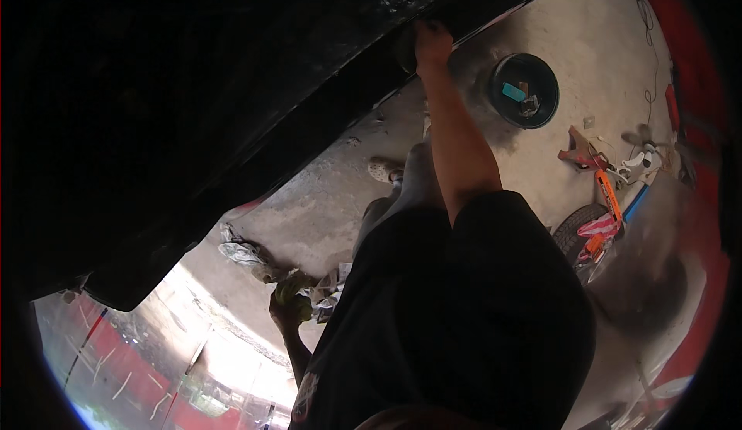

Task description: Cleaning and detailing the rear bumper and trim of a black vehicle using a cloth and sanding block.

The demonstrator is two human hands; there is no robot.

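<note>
A dark vehicle body panel [301, 99] fills the upper left, its lower edge running diagonally. My right hand [433, 44] reaches up to that edge and holds a dark, dull-green pad or cloth [407, 52] against it; shadow hides the fingers and most of the pad. Down at my left side, my left hand [284, 308] grips a crumpled yellow-green cloth [295, 296]. To the right of my right forearm stands a round black bucket [553, 105] on the concrete floor. It contains a teal block [513, 92], a small brown piece and a greyish scrap.
Crumpled plastic sheeting [243, 253] lies on the floor [313, 204] near my left hand. At right are a tyre [579, 227], an orange tool or strip [607, 195], a reddish metal stand [582, 154], a fan [640, 140] and a trailing cable [655, 76]. Red bodywork [704, 198] curves along the right rim.
</note>
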